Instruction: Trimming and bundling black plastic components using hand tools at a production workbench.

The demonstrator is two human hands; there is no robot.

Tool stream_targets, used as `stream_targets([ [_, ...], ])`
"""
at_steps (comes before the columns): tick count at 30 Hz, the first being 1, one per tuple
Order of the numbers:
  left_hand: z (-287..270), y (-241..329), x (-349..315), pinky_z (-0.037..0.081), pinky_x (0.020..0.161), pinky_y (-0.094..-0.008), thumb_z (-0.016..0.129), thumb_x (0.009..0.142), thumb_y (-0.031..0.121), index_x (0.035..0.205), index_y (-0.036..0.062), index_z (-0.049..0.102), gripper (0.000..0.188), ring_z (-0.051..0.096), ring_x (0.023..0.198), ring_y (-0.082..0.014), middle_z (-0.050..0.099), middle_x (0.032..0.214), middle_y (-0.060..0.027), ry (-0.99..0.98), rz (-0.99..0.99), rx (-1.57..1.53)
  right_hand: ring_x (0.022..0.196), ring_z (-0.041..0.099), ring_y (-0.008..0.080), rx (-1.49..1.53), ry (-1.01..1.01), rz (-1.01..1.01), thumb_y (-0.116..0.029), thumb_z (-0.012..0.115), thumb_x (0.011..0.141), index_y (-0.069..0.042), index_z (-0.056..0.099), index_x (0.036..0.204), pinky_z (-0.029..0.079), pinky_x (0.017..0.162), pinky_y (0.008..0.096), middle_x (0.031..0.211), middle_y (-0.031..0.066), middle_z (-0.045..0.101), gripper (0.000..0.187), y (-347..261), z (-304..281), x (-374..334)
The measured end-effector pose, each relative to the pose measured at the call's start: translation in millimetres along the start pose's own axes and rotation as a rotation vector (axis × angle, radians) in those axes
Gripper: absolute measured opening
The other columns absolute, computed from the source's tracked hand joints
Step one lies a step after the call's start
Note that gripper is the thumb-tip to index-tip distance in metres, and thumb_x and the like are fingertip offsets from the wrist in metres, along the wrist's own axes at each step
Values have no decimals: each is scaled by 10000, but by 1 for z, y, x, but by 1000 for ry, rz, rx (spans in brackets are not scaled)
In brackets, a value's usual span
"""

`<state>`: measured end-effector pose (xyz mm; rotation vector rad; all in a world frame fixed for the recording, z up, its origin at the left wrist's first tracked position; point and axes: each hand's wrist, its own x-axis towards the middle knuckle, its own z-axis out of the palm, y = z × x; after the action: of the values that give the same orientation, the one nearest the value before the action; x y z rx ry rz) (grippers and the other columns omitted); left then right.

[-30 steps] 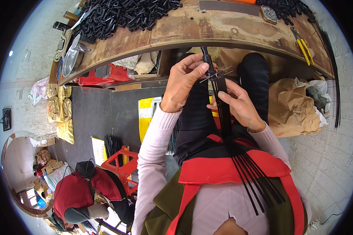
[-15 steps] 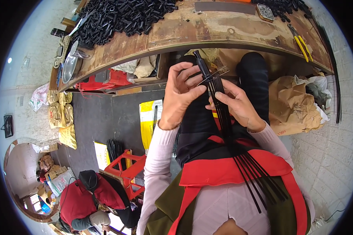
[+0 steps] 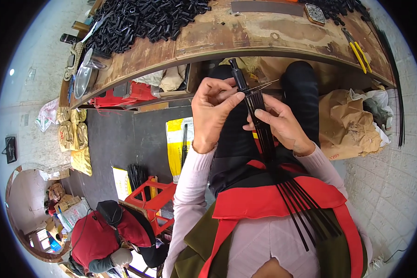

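A bundle of thin black rods, which look like umbrella ribs (image 3: 264,134), hangs slantwise before me, its loose ends fanning over the red apron band. At its upper end sits a black plastic tube-shaped hub (image 3: 238,76). My right hand (image 3: 285,124) grips the ribs just below that hub, thumb across the front. With thumb and fingertips pinched at the hub's left side, my left hand (image 3: 211,109) holds a thin wire (image 3: 266,85). The wire crosses the rib tops and sticks out to the right. My left fingertips partly hide it.
On the wooden bench (image 3: 245,34) ahead lie a heap of black plastic tubes (image 3: 143,21), yellow-handled pliers (image 3: 358,53) and a tin of small metal bits (image 3: 314,14). A brown paper sack (image 3: 343,125) stands right. Lower left, a person in red (image 3: 95,241) bends near a red stool (image 3: 157,204).
My left fingers have closed from a looser spread into a pinch beside the hub. The wire's free end now reaches farther right. My right hand keeps its grip on the ribs.
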<state>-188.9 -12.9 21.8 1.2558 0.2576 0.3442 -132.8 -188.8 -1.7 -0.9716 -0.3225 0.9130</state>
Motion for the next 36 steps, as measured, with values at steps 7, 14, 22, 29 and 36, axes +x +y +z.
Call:
stream_targets([
  [7,-12,-12,15,491,972,-362,714,817,-31,1295,66,419,570,609,1113,-264,624,1161,-195,-254,-202,-410,886,623,152,195,-123,77,-132,553,978,-8,488,1287,547,901,435,972,69,612,339,2,-8,4],
  [14,-5,5,12,529,882,-298,748,815,25,1143,-29,579,373,646,993,-168,671,1096,-129,-156,-214,-79,905,619,167,72,-55,-22,-105,540,978,19,513,1253,553,888,424,978,83,609,302,-11,2,4],
  [22,-2,8,6,443,996,-346,709,823,-14,1284,-2,481,515,614,1071,-202,644,1153,-146,-237,-134,-256,908,615,170,35,-109,-93,-83,528,975,24,527,1224,561,874,422,981,89,599,271,-6,4,1],
  [29,-3,6,6,441,992,-334,738,811,28,1276,-2,492,527,618,1056,-191,654,1138,-141,-224,-164,-274,906,613,168,32,-95,-90,-95,531,979,20,526,1230,559,882,435,985,87,596,276,-7,2,1],
  [36,-5,8,6,447,985,-323,757,802,54,1254,-13,511,519,626,1037,-180,665,1125,-138,-252,-175,-254,912,612,168,126,-160,-47,-102,532,981,14,507,1257,553,890,443,982,87,601,300,-5,0,3],
])
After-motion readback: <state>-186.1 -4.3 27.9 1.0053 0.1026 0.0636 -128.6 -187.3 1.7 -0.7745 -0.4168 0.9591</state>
